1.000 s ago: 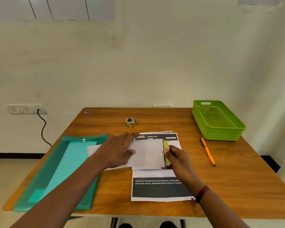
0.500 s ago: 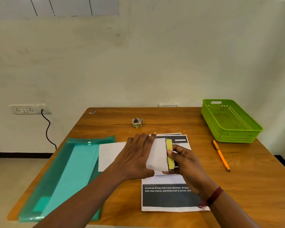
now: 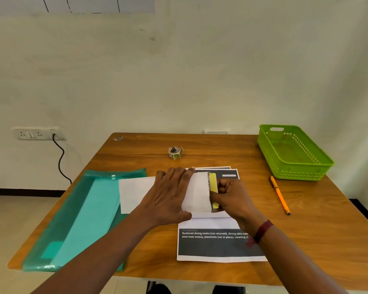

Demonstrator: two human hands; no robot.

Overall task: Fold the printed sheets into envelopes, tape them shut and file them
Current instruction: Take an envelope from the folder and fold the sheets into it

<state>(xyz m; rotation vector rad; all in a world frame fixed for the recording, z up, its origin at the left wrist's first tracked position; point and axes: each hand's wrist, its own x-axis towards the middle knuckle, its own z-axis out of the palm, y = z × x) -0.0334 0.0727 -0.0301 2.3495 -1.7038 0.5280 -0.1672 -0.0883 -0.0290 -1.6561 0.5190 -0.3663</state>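
Folded sheet (image 3: 198,196) lies mid-table, white side up, on the stack of printed sheets (image 3: 217,245). From the left I see a wall socket (image 3: 36,133) with a black cable plugged in. Next comes a green translucent file folder (image 3: 79,217) along the table's (image 3: 317,230) left edge, with the sheet's left end reaching it. My left hand (image 3: 170,196) presses flat on the sheet, fingers straight. Behind it, well apart, sits a tape roll (image 3: 175,152). A yellow tape strip (image 3: 213,187) runs along the sheet's right edge. My right hand (image 3: 234,200) has its fingers curled, thumb pinching that strip. Further right lies an orange pen (image 3: 279,195), then a green basket (image 3: 293,153) at the far right corner.
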